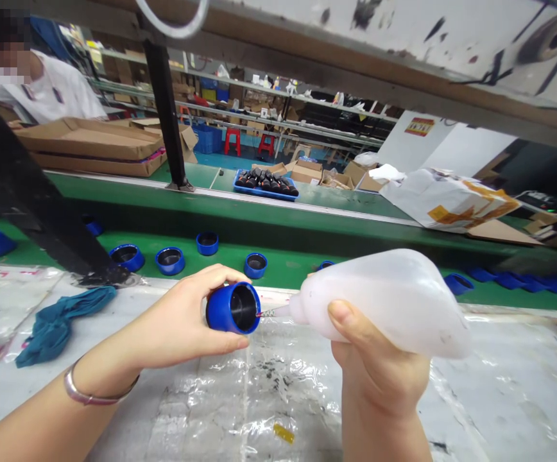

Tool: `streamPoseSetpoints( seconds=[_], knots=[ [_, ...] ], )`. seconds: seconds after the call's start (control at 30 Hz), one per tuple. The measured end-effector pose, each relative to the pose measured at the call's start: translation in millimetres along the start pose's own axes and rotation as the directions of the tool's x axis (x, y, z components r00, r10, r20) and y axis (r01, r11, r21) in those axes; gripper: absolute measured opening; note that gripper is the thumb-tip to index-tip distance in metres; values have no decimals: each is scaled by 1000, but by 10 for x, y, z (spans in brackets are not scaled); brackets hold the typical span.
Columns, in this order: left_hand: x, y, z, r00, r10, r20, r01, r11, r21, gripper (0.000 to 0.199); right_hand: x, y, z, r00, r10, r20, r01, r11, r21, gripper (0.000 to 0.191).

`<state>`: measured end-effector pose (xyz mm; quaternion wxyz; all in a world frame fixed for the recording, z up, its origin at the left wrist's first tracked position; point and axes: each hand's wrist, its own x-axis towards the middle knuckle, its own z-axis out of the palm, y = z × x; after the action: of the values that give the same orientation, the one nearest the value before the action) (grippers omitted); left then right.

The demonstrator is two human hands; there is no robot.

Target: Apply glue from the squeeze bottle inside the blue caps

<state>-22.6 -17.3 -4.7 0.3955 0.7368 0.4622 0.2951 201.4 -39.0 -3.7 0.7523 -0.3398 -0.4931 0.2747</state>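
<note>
Left hand (177, 317) curled sideways, right hand (377, 372) upright with thumb (339, 313) on top, left forearm (52, 410) angled inward

A blue cap (219, 308) with black lining faces a translucent squeeze bottle (384, 301)

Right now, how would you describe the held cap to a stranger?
Beyond the plastic-covered bench, blue caps stand on a green conveyor. The held cap, black inside, lies sideways in the left hand, its mouth facing the metal nozzle of a squeeze bottle.
</note>
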Motion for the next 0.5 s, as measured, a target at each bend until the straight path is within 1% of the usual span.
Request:
streamPoseSetpoints(
  seconds=[0.23,0.5],
  knots=[
    [-9,-15,-7,998,61,-24,-60,998,31,55,0,-19,-13,1000,9,11,-9,1000,-7,18],
    [2,-73,-5,991,129,-28,-128,991,41,58,-14,-11,2,1000,22,18,-23,999,48,19]
  ],
)
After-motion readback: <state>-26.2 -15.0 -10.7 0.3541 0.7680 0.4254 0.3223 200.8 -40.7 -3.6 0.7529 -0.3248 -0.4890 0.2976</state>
